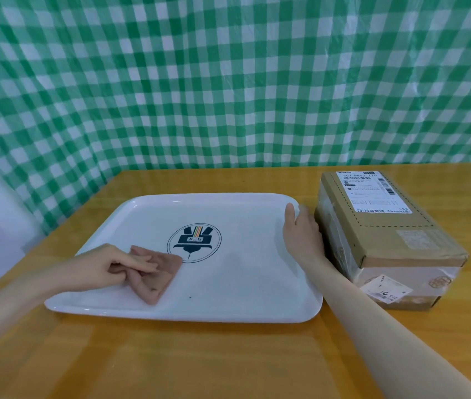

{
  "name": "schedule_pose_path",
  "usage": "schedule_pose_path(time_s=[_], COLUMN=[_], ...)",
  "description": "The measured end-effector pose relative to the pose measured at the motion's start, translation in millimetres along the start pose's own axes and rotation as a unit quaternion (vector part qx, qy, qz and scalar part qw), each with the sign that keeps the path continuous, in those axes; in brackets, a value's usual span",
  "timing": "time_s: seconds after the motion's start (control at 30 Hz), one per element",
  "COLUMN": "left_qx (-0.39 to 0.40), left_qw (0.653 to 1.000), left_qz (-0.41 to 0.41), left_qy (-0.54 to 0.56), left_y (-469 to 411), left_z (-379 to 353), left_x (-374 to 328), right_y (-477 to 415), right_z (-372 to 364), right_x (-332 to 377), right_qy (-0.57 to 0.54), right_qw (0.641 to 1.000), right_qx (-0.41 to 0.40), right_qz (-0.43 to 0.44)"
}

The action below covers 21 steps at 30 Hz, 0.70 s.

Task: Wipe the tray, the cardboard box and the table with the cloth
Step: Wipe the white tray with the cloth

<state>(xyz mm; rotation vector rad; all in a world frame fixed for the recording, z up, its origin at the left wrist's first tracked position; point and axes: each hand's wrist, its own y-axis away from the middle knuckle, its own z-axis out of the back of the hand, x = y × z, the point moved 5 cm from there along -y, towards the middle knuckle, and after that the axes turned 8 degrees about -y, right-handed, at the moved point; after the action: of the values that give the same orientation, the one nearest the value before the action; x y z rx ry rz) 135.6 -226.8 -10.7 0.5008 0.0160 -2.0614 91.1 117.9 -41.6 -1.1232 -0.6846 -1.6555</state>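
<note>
Pressing the pinkish cloth (158, 279) onto the lower left of the white tray (242, 283), the left hand (113, 266) pinches a bunched fold, its thumb half hidden beneath. The right hand (300, 233) grips the tray's right rim, thumb on top and fingers mostly hidden behind it, just beside the cardboard box (378, 228) at frame right. The box's label print is unreadable. Everything sits on the bench (199, 358).
</note>
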Motion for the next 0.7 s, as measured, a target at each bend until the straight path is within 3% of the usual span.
schedule_pose_path(time_s=[0.2,0.33,0.47,0.6,0.7], left_qx=[0.073,0.066,-0.098,-0.251,-0.352], left_qw=[0.995,0.993,0.948,0.921,0.915], left_qz=[-0.047,-0.049,0.064,0.096,0.118], left_qy=[-0.039,0.081,0.295,0.282,0.159], left_y=[-15,-24,-33,-39,-48], left_z=[-18,-20,9,51,61], left_x=[-77,-108,-79,-41,-16], right_y=[1,1,2,3,4], right_z=[1,2,2,3,3], right_x=[0,0,0,2,3], right_qy=[0.002,0.002,0.0,0.004,0.007], right_qw=[1.0,1.0,1.0,1.0,1.0], right_qx=[0.0,-0.002,-0.001,0.001,0.001], right_qz=[-0.002,0.0,0.0,0.003,0.004])
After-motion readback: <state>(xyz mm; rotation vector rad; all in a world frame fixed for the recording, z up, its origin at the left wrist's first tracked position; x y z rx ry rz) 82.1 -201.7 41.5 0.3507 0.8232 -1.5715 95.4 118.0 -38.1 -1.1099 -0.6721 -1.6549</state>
